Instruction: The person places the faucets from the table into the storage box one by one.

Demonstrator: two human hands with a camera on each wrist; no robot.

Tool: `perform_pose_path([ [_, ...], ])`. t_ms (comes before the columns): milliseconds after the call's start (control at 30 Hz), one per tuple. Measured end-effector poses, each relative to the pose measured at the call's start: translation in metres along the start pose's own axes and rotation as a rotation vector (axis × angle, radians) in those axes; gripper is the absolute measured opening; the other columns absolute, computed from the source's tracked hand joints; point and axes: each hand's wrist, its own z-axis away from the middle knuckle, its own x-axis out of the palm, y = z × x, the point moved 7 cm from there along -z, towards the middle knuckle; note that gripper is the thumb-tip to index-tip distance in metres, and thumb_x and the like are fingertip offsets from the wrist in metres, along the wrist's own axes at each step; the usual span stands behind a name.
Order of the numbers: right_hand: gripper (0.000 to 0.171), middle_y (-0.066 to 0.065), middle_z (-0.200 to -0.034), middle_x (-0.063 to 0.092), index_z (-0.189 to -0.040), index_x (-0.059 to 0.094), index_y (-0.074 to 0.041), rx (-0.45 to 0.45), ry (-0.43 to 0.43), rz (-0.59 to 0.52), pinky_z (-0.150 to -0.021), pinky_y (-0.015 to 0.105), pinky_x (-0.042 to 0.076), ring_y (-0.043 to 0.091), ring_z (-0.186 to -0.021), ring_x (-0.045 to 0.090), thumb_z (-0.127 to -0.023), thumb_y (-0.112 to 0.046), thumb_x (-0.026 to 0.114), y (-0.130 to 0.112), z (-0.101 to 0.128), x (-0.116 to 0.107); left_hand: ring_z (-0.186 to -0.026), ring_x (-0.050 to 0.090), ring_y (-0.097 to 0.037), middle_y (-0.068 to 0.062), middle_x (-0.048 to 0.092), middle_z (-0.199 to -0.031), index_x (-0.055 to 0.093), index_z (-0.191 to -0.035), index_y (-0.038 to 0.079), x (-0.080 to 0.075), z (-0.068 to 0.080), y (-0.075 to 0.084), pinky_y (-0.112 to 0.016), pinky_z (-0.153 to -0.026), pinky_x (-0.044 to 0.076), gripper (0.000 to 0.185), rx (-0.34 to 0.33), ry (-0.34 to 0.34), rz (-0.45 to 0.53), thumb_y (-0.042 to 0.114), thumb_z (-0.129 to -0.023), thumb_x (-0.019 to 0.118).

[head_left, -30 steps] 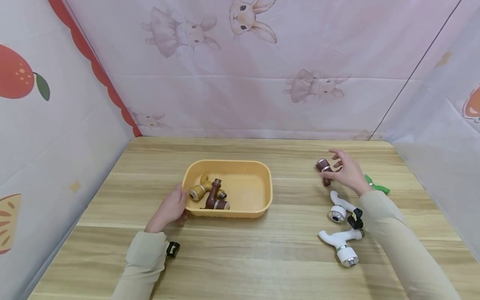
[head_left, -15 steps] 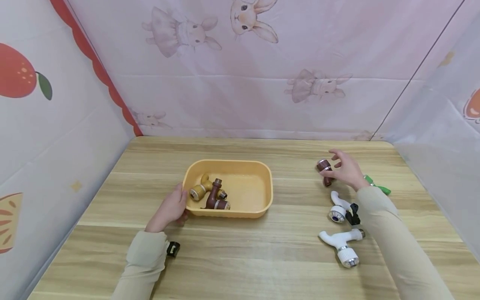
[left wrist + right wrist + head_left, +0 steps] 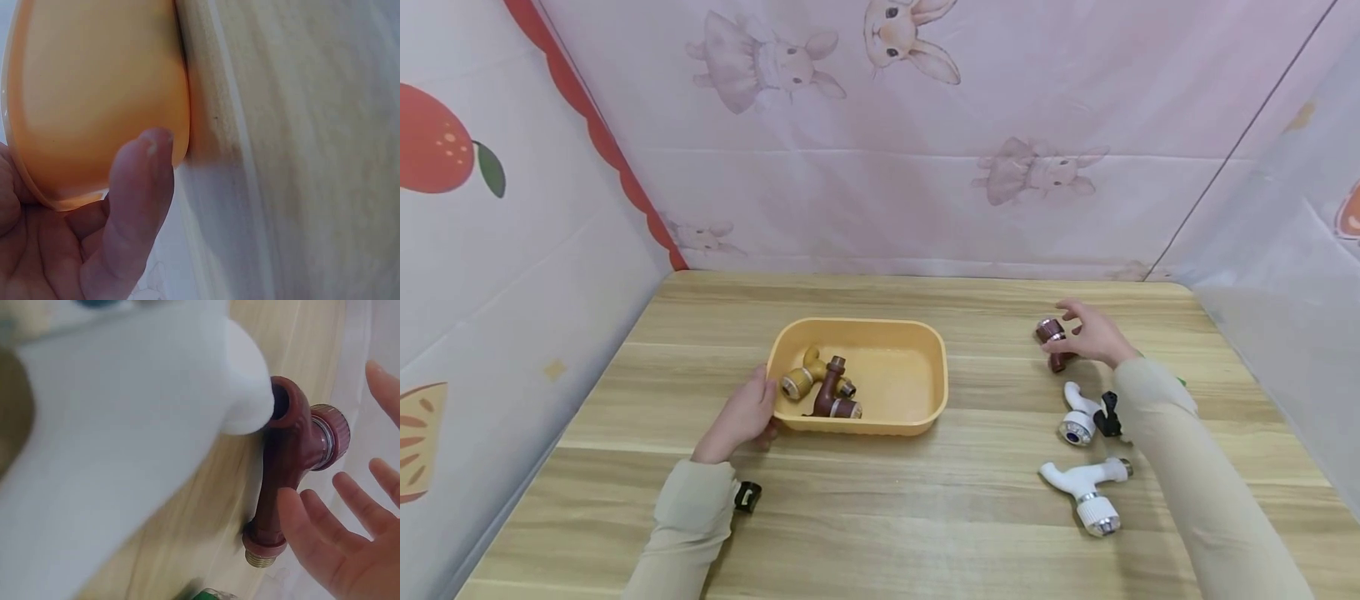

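Observation:
A yellow plastic tray (image 3: 859, 323) sits mid-table, and in it lie a tan tap (image 3: 801, 377) and a brown tap (image 3: 832, 397). My left hand (image 3: 743, 418) cups the tray's (image 3: 94, 94) near left corner, thumb (image 3: 142, 187) against the outer wall. Another brown tap (image 3: 1054, 342) lies on the table at the right. My right hand (image 3: 1093, 335) hovers at it with fingers spread. In the right wrist view the fingers (image 3: 325, 531) stand just beside this tap (image 3: 290, 469) without closing on it.
Two white taps (image 3: 1077, 417) (image 3: 1088, 487) lie nearer me on the right; one fills the right wrist view as a blur (image 3: 125, 444). A green piece (image 3: 209, 594) lies by my right sleeve. Printed cloth walls enclose the wooden table (image 3: 880, 517).
My right forearm has shifted slightly left and now covers most of the green piece. The right hand stays spread over the brown tap. The left hand has not moved.

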Motion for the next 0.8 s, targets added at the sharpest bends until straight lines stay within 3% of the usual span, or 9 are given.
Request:
perform_pose_path([
  [133,0.084,0.034,-0.124,0.041,-0.135,0.03,0.008,-0.02,-0.042,0.027,-0.078,0.049,0.049,0.048,-0.101,0.049,-0.074,-0.028,0.075,0.0,-0.005,0.002,-0.042,0.055,-0.02,-0.013,0.053,-0.061,0.03,-0.126,-0.004,0.0,-0.002,-0.002,-0.034,-0.038,0.05,0.033,-0.004,0.007,-0.002,0.015,-0.1,0.024],
  [367,0.086,0.033,-0.131,0.031,-0.139,0.022,0.005,0.034,-0.156,-0.067,-0.056,0.038,0.055,0.048,-0.105,0.046,-0.076,-0.023,0.074,0.005,-0.01,0.01,-0.04,0.054,-0.021,-0.012,0.053,-0.058,0.033,-0.117,-0.005,0.002,-0.002,-0.003,-0.034,-0.037,0.05,0.026,0.005,0.011,0.001,0.013,-0.1,0.025],
  [600,0.089,0.034,-0.124,0.039,-0.138,0.026,0.002,0.008,-0.185,0.01,-0.069,0.038,0.051,0.045,-0.106,0.046,-0.072,-0.028,0.077,0.014,-0.013,0.016,-0.041,0.055,-0.023,-0.013,0.054,-0.059,0.034,-0.117,-0.003,0.002,-0.002,-0.005,-0.033,-0.037,0.05,0.026,-0.005,0.015,-0.002,0.014,-0.1,0.025],
  [800,0.092,0.035,-0.121,0.042,-0.139,0.025,0.003,-0.003,-0.193,-0.014,-0.076,0.043,0.048,0.044,-0.104,0.046,-0.07,-0.026,0.078,0.018,-0.016,0.02,-0.04,0.054,-0.021,-0.013,0.053,-0.059,0.033,-0.116,-0.005,0.002,0.001,-0.001,-0.032,-0.036,0.049,0.026,0.031,0.02,0.01,0.014,-0.1,0.025],
])
